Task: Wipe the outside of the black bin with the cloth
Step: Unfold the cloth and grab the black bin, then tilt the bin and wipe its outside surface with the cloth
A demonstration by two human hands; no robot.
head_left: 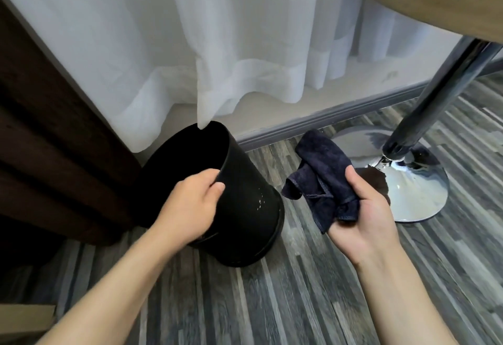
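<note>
The black bin sits on the grey wood-plank floor, tilted so its open mouth leans toward the upper left, its base resting near the middle of the view. The left hand grips the bin's near rim, thumb on the outer wall and fingers curled over the edge into the opening. A few pale specks show on the bin's outer side (just right of the thumb). The right hand is held palm up beside the bin, apart from it, its thumb pinning a dark navy cloth that bunches over the fingers. A sheer white curtain hangs behind, its hem touching the bin's far rim. To the right stands a chrome table base.
</note>
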